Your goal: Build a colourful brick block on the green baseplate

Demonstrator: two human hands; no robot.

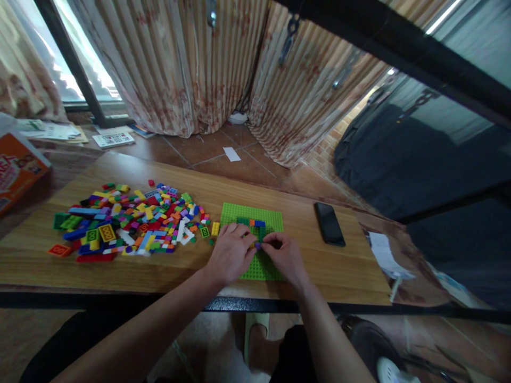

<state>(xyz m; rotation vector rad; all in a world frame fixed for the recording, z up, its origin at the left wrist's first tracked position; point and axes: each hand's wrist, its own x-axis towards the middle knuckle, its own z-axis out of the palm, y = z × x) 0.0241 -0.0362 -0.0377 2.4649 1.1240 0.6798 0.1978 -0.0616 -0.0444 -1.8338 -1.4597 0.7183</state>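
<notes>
Black phone (330, 224), bricks (147, 213) beside baseplate (235, 210) — right fingers (274, 238) pinching purple brick (257, 246), left ones (241, 233) unclear

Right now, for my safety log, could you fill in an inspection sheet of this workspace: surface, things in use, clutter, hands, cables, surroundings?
Surface: wooden table.
Things in use: green board with a few bricks on it.
Clutter: pile of loose bricks left of the board; phone to its right.
Left hand: over the board; fingertips partly hidden, hold unclear.
Right hand: over the board, fingers at a small purple brick; grip unclear.
Cables: nothing seen on the table.
Surroundings: patterned curtains beyond the table; paper on the tiled floor; orange box at far left.
</notes>
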